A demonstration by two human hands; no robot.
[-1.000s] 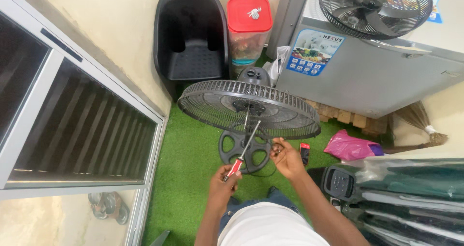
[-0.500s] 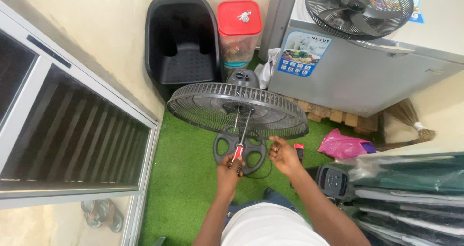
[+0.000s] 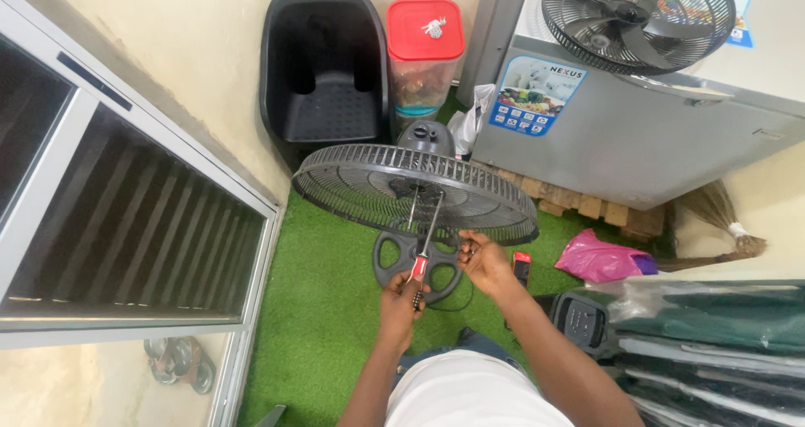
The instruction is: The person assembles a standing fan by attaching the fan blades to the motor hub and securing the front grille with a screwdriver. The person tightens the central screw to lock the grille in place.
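A black standing fan's rear guard point(image 3: 369, 184) faces up over its round base point(image 3: 394, 255) on green turf. My left hand point(image 3: 405, 297) grips the red-and-black handle of a screwdriver point(image 3: 426, 238) whose shaft reaches through the guard to the fan's centre. My right hand point(image 3: 482, 259) pinches the guard's near rim at the lower right. The motor housing point(image 3: 426, 135) shows behind the guard.
A black plastic chair point(image 3: 323, 67) and a red-lidded container point(image 3: 425, 46) stand by the wall. A grey chest freezer point(image 3: 620, 134) with a second fan guard and blades point(image 3: 633, 16) on top is at right. A pink bag point(image 3: 599, 258), a window point(image 3: 109, 226) at left.
The view has shifted slightly, so the fan sits lower in frame. My hands keep the same hold on the screwdriver and the guard's rim.
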